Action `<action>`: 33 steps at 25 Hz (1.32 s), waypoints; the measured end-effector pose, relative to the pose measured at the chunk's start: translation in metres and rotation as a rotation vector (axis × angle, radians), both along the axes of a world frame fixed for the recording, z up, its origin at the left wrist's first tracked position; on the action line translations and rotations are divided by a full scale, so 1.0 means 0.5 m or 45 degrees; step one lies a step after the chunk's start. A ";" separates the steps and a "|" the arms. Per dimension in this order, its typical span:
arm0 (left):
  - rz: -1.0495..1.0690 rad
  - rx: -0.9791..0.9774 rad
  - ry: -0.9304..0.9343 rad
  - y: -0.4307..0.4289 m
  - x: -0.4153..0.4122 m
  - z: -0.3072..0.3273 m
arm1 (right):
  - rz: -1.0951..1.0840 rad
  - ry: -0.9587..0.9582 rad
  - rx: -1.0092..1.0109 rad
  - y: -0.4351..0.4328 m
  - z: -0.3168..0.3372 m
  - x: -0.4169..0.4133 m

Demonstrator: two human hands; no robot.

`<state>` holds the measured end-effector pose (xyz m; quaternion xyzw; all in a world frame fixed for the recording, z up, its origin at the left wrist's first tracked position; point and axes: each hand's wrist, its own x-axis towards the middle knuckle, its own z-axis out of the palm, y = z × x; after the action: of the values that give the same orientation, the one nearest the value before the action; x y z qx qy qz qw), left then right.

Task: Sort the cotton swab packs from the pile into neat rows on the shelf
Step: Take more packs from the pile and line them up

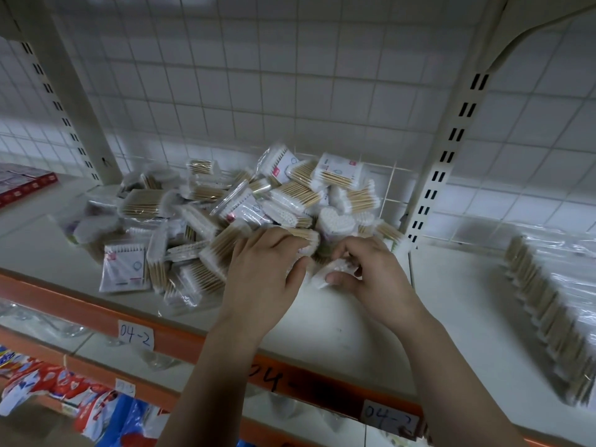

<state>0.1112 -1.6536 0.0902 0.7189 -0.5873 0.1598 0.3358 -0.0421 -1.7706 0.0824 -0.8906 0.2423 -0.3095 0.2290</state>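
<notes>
Broadly: white laminate shelf with orange front edge (338, 321); loose pile of clear-wrapped wooden-stick cotton swab packs (225, 208) heaped at centre-back; finished row of same packs (548, 304) standing well right. Left hand (261, 272) flat on pile's front edge, fingers curled, hold unclear. Right hand (371, 269) pinches small white pack (325, 272). Packs likely light, film slippery, crushable; take by long edges.

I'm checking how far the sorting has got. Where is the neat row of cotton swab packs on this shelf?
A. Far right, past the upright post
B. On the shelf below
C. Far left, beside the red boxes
A: the neat row lies right of the upright post, while the pile sits left of it.
</notes>
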 end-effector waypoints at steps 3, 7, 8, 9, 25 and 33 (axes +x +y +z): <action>-0.044 -0.015 -0.017 -0.027 -0.009 0.016 | -0.100 -0.026 0.065 -0.006 0.006 -0.022; -0.107 -0.032 0.024 -0.077 -0.002 0.051 | -0.181 -0.011 0.066 -0.019 0.008 -0.046; -0.116 -0.026 0.023 -0.087 0.002 0.058 | -0.192 0.004 0.056 -0.023 0.008 -0.050; -0.126 -0.021 0.026 -0.097 0.005 0.066 | -0.205 0.020 0.044 -0.026 0.008 -0.054; 0.051 0.232 0.051 -0.308 0.071 0.163 | -0.291 0.095 0.068 -0.063 0.013 -0.109; 0.040 0.304 0.136 -0.328 0.070 0.159 | -0.297 0.098 0.120 -0.076 0.010 -0.128</action>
<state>0.1461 -1.8174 0.1699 0.7702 -0.5721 0.0555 0.2763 -0.1063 -1.8085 0.0874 -0.8560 0.3669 -0.2877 0.2234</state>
